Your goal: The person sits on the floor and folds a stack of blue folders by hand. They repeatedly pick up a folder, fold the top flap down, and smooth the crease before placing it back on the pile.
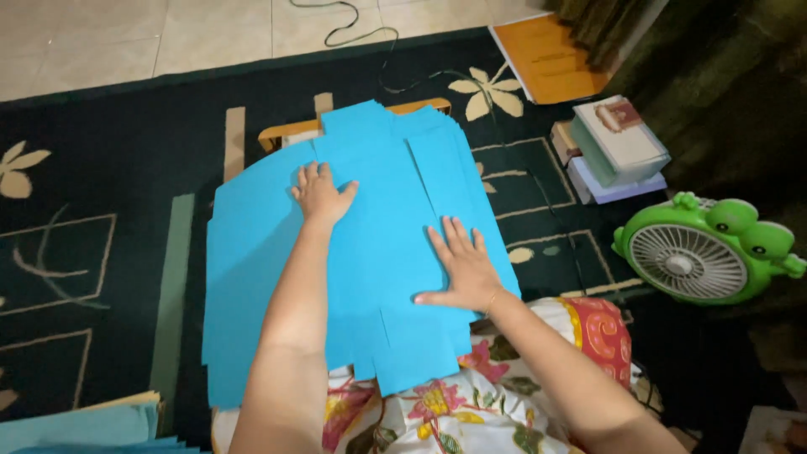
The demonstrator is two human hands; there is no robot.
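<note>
Head view, near to far. Both forearms extend forward from the bottom edge over a floral-print garment [437,416] on the lap. Right hand [461,269]: palm down, fingers spread and flat, thumb pointing left, pressing the near right part of a stack of blue die-cut cardboard sheets [252,277]; it grips nothing. Left hand [320,193]: farther out, likewise flat and unclenched, fingers pointing away, resting near the stack's centre. The sheets lie across the lap and a low wooden table [282,132] on a dark patterned carpet [101,252]. At right: a green frog-shaped fan [702,252] and stacked books [618,147].
</note>
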